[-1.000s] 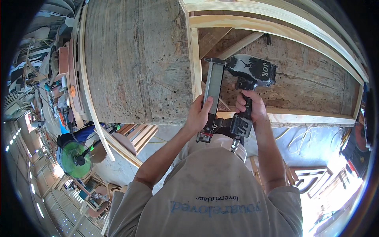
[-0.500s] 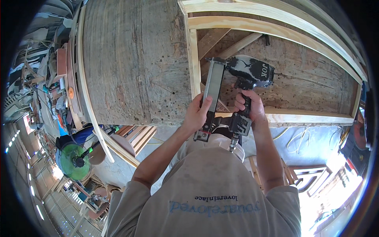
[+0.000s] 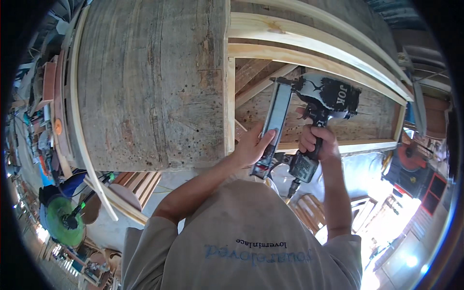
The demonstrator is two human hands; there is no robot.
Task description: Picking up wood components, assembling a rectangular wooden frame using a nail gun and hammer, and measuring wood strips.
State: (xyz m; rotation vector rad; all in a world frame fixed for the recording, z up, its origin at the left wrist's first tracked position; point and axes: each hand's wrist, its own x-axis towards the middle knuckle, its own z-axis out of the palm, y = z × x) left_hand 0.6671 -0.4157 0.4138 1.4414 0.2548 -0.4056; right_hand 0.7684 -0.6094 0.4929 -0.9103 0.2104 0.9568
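A black and silver air nail gun hangs between both my hands, above the near edge of a wooden workbench. My right hand is wrapped round its black handle, below the worn head. With my left hand I grip the long silver magazine, thumb lying along its face. An air hose fitting sticks out below the handle, close to my shirt. Under the gun lies a pale wooden frame, whose inner corner holds diagonal pieces. The gun's nose is over the frame's opening, apart from the rails.
The weathered workbench top stretches left of the frame. A thin wooden strip runs along its left side. A green fan stands at the lower left, near stacked slats. Wooden pieces lie on the floor at right.
The nail gun and both hands have shifted right and slightly down in the picture. The view itself has turned, with the bench and fan now further left. Both hands keep their hold.
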